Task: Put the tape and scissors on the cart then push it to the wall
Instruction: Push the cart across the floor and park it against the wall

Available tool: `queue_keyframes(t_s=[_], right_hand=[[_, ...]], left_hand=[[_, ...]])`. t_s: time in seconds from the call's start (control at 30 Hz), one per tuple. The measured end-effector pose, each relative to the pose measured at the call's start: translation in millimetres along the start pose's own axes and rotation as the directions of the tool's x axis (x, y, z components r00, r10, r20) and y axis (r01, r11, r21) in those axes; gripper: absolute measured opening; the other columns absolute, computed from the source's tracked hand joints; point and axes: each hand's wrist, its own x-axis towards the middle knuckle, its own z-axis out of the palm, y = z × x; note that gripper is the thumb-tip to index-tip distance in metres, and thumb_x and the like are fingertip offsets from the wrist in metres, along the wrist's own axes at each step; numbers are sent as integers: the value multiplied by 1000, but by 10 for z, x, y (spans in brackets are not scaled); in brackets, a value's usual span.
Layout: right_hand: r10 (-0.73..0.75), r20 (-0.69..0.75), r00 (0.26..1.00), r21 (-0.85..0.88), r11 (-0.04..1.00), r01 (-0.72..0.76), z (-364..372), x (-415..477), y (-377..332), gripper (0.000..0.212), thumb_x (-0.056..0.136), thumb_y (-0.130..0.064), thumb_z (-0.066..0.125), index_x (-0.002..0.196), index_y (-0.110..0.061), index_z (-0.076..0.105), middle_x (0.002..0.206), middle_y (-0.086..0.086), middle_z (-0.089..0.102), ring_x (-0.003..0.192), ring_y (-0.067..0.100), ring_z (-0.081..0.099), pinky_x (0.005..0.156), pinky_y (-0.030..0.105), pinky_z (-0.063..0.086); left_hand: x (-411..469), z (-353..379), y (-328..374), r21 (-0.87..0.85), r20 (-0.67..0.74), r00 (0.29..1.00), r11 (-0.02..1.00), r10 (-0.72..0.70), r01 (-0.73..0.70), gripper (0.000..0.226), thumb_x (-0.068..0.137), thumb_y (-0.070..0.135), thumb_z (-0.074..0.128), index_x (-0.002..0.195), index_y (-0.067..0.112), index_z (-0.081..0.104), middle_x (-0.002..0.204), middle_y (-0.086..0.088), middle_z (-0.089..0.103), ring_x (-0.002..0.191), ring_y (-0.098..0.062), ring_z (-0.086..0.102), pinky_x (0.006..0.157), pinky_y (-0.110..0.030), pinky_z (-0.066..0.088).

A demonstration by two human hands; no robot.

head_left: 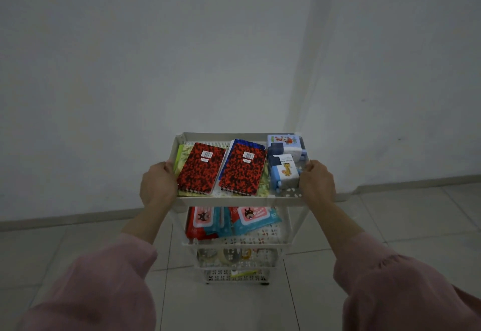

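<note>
A white tiered cart (234, 201) stands on the tiled floor close to a white wall (182, 57). My left hand (157, 183) grips the left rim of its top tray, and my right hand (316, 182) grips the right rim. The top tray holds red speckled notebooks (200, 169) and small blue boxes (285, 172). Through the perforated shelves, tape rolls (229, 255) show on the third tier, with orange-ringed scissor handles (246, 254) dimly visible beside them. A yellow-green item (243, 273) lies on the bottom tier.
Wipe packs (234, 222) fill the second tier. A grey skirting board (78, 217) runs along the wall base just beyond the cart. A wall corner or column edge (304, 70) rises behind the cart's right side. Pale tiles (364, 226) spread to both sides.
</note>
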Motion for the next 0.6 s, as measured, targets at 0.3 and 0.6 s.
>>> queue_keyframes(t_s=[0.3,0.6], right_hand=[[17,4,1000,21,1000,-17,137,723,-242,30,98,-18,31,105,-6,57,107,20,64,86,31,56,70,31,37],[-7,10,1000,1,1000,7,198,1427,-485,28,97,-15,32,106,-6,57,104,16,65,76,23,48,68,29,36]], left_hand=[[569,366,377,5,3,1000,1000,-4,4,41,99,23,34,94,-4,64,94,-31,65,77,-38,56,63,-34,36],[1055,698,806,-16,-17,1000,1000,-23,23,43,100,24,33,92,-5,64,78,-24,60,66,-28,46,60,-33,35]])
